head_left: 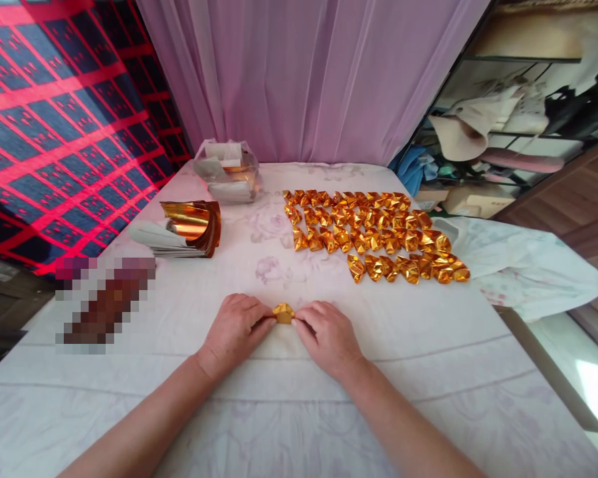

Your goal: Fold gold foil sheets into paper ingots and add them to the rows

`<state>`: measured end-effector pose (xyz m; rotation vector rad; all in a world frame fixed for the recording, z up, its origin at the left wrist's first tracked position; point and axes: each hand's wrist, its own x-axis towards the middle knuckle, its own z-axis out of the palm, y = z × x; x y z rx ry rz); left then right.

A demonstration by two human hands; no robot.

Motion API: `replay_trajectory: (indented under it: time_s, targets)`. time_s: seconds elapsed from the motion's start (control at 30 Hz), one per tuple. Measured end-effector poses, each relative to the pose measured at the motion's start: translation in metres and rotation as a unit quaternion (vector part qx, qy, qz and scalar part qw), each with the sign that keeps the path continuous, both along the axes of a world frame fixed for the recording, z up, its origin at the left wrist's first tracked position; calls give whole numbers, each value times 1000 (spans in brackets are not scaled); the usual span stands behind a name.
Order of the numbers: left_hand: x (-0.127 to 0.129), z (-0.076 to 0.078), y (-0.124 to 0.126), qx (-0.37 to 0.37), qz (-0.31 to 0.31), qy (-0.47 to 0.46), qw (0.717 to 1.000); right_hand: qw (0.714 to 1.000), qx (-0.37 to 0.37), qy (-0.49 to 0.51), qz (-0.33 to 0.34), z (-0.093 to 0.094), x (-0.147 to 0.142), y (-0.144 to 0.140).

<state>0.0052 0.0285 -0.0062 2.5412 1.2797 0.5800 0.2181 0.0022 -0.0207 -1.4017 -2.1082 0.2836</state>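
Between my two hands is a small folded gold foil paper piece (284, 313), held just over the cloth-covered table. My left hand (236, 328) pinches its left end with thumb and fingers. At its right end, my right hand (331, 332) pinches in the same way. Beyond my right hand lie several rows of folded gold foil pieces (361, 239), shiny and crinkled; the nearest row is shorter on its left side. A curled stack of gold foil sheets (192, 229) with pale backs sits farther off, beyond my left hand.
A clear plastic bag (229, 172) with more sheets stands at the back left. At left lies a pixelated, blurred item (109, 302). A white plastic bag (528, 265) hangs by the table's right edge. Purple curtain (303, 79) closes the back; a cluttered shelf (518, 133) stands right.
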Motion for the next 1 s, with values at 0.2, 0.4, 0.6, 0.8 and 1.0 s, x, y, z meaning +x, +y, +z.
replay_trajectory:
  time_s: [0.2,0.4,0.6,0.8,1.0]
  targets:
    - [2,-2,-1,-22,29,-13,999,1000,-8,13,-16,-3,-2,0]
    - [4,-2,-2,-21,43,-7,999,1000,-1,5,-29,-2,-4,-2]
    - [6,-3,-3,-15,48,3,999,999,6,0,-43,-2,-4,-2]
    - [6,-1,-4,-22,43,12,999,999,-5,-25,-22,-1,-3,-2]
    - [2,-5,-5,16,16,2,1000,999,19,-31,-14,-2,-3,-3]
